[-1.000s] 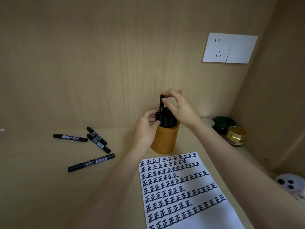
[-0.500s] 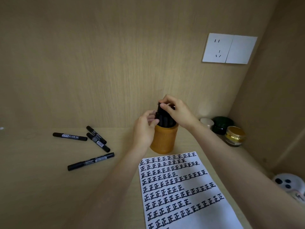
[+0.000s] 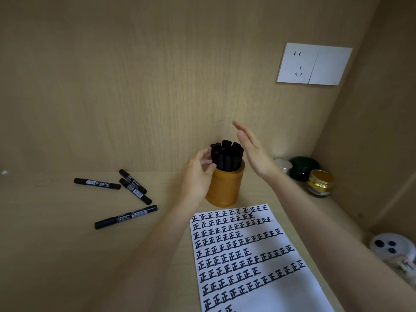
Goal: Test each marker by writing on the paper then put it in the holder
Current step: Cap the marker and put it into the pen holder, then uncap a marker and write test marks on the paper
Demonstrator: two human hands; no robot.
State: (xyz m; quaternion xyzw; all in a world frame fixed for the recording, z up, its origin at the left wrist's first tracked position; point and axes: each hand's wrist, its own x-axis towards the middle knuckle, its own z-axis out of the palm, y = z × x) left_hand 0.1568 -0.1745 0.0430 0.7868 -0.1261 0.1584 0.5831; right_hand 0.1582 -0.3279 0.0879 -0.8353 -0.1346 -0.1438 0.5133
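An orange cylindrical holder (image 3: 227,188) stands on the wooden desk, packed with several black markers (image 3: 227,156) standing upright. My left hand (image 3: 195,179) curls round the holder's left side, with its fingertips against the markers at the rim. Just right of the markers, my right hand (image 3: 254,154) is raised with straight fingers and holds nothing. Several more black markers lie on the desk to the left, one far left (image 3: 97,183) and one nearest me (image 3: 126,219). A white paper (image 3: 247,255) covered in rows of black characters lies in front of the holder.
Small jars stand in the right corner: a silver-lidded one (image 3: 282,165), a dark green one (image 3: 304,165) and a gold one (image 3: 320,182). A white round object (image 3: 391,244) sits at the right edge. A wall socket (image 3: 314,64) is on the back panel.
My right hand pushed a marker down into the holder, let go of it and lifted away open. My left hand stayed at the holder's rim.
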